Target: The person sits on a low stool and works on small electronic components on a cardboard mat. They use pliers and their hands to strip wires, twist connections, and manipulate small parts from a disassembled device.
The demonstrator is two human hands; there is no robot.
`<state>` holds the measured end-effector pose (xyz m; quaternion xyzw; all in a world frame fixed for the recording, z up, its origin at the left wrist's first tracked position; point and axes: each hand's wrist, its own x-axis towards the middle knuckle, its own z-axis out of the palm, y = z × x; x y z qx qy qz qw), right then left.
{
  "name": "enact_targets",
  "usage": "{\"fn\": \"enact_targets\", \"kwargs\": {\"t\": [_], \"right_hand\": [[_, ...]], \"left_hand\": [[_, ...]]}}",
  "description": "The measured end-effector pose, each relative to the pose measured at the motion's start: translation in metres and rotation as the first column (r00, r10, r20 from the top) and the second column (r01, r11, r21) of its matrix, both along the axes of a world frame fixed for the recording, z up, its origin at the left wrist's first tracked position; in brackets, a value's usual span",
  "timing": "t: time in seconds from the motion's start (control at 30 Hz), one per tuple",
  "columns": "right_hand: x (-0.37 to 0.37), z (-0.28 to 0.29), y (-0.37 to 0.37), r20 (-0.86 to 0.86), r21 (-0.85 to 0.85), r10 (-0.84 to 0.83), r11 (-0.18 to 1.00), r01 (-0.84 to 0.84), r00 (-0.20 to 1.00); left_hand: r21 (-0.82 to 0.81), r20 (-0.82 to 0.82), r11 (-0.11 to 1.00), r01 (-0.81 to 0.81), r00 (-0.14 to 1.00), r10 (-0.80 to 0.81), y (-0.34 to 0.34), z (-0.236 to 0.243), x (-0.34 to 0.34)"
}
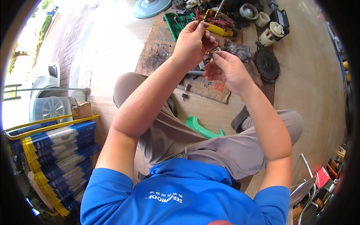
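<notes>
Both arms reach forward over a worn cardboard sheet (150, 62) on the floor. My left hand (191, 43) is closed, thumb and forefinger pinched together; a reddish strand shows just beyond their tips, but what they hold is unclear. Lower and to the right, my right hand (228, 71) pinches something small, with brass-coloured bits (214, 50) by its fingertips. I cannot make out its kind. Beyond the hands, a bundle of dark red wires (224, 22) lies on a yellow case (219, 30). To its left sits an open green case (174, 28).
A pale blue round lid or stool top (150, 8) stands far left. At right lie a black disc (266, 64), a white pump-like part (270, 35) and a blower wheel (248, 12). A green curved piece (202, 129) rests between my legs. Blue-and-yellow packages (60, 153) are stacked left.
</notes>
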<state>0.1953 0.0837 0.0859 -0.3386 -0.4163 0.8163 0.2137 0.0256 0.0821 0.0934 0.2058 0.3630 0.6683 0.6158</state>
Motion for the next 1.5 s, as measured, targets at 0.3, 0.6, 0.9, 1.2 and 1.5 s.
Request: {"fn": "enact_targets", "kwargs": {"t": [0.3, 0.6, 0.9, 1.2, 1.5], "right_hand": [[-0.001, -0.008, 0.007, 0.154, 0.167, 0.063, 0.982, -0.088, 0.986], [0.033, 0.041, 0.027, 0.567, 0.767, -0.133, 0.443, -0.463, 0.813], [0.042, 0.03, 0.039, 0.432, 0.901, -0.362, 0.14, -0.41, 0.826], [0.046, 0.034, 0.043, 0.41, 0.912, -0.455, 0.178, -0.37, 0.791], [0.059, 0.033, 0.058, 0.36, 0.744, -0.05, 0.618, -0.254, 0.932]], "left_hand": [[-0.044, 0.03, 0.999, -0.024, 0.999, 0.025, -0.003, 0.013, 0.0], [-0.206, -0.383, 0.979, -0.002, 0.92, -0.079, -0.004, 0.006, 0.007], [-0.323, -0.508, 0.895, 0.309, 0.741, -0.439, -0.01, 0.004, 0.018], [-0.36, -0.593, 0.859, 0.364, 0.622, -0.511, -0.017, 0.014, 0.019], [-0.333, -0.663, 0.846, 0.416, 0.534, -0.524, -0.022, 0.02, 0.017]]}}
